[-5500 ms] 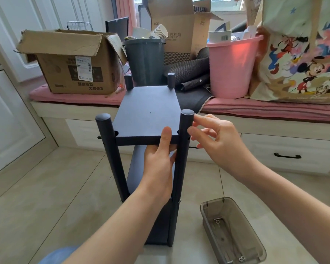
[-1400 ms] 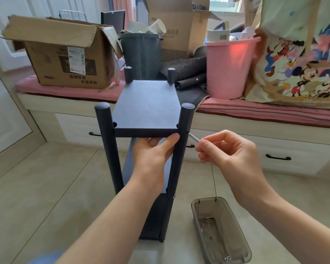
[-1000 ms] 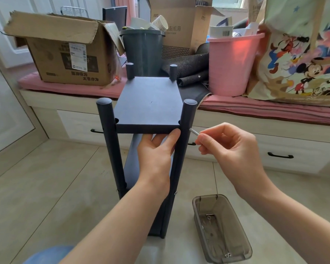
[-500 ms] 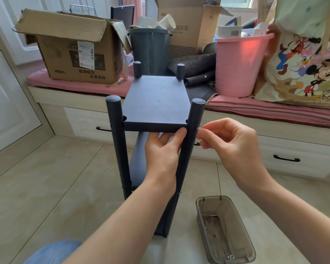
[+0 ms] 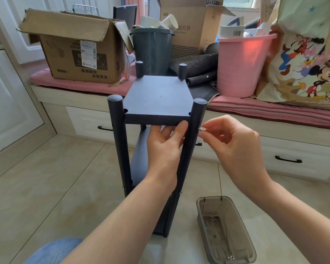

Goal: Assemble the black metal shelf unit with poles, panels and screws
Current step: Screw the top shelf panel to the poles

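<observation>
A: What's the biggest thing in view?
B: The tiled floor (image 5: 46, 178), and at twelve o'clock a long window seat (image 5: 274, 134) with drawers and a pink cushion (image 5: 265, 113) on top. On the cushion stand a cardboard box (image 5: 80, 52) at eleven o'clock, a dark bin (image 5: 151, 48) at twelve, a pink bucket (image 5: 242, 65) at one, and a cartoon-print bag (image 5: 309, 54) at two.

A: And the shelf unit?
B: The shelf unit (image 5: 156, 130) stands upright on the floor at the centre, just in front of the seat. Four round poles rise past the top panel (image 5: 157, 97); a lower panel (image 5: 139, 157) shows beneath it.

A: What are the hands doing?
B: The left hand (image 5: 165, 147) reaches up from six o'clock, fingers straight under the top panel's near edge and thumb pressed against the front edge beside the near right pole (image 5: 191, 149). The right hand (image 5: 234, 147), at three o'clock of that pole, pinches a small screw (image 5: 202, 129) between thumb and forefinger, its tip touching the pole's side just below the panel.

A: Anything smaller?
B: A smoky clear tray (image 5: 227, 231) lies on the floor at five o'clock, with a few small metal parts (image 5: 230, 257) inside.
</observation>
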The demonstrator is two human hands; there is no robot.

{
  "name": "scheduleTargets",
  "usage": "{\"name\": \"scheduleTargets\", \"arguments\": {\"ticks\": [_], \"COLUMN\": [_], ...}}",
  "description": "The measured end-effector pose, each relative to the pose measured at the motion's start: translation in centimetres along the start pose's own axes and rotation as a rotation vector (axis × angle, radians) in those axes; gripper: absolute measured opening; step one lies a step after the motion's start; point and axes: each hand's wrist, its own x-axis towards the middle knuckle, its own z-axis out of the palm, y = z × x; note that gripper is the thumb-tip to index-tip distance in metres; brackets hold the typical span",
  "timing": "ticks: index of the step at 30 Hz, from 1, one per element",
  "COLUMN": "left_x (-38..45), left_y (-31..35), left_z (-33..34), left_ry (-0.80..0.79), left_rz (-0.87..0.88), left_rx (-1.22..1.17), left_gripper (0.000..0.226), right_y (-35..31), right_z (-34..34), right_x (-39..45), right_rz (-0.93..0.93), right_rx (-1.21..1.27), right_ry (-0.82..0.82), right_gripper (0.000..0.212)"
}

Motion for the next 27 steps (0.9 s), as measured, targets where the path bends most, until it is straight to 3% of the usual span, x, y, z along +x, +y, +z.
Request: {"name": "scheduleTargets", "arguments": {"ticks": [19,27], "left_x": [-0.39,-0.48], "left_y": [-0.28,-0.14], "left_z": [-0.31,-0.28], "left_ry": [-0.021,-0.022], "left_rz": [0.004,0.015], "left_rx": [0.020,0.028], "left_gripper": [0.022,0.021], "right_y": [-0.46,-0.46], "right_z": [-0.01,0.33], "right_x": [-0.15,0.20], "right_rz": [0.071,0.183], "right_rx": [-0.008,0.114], "right_ry": [-0.009,-0.010], "right_gripper": [0.008,0.007]}}
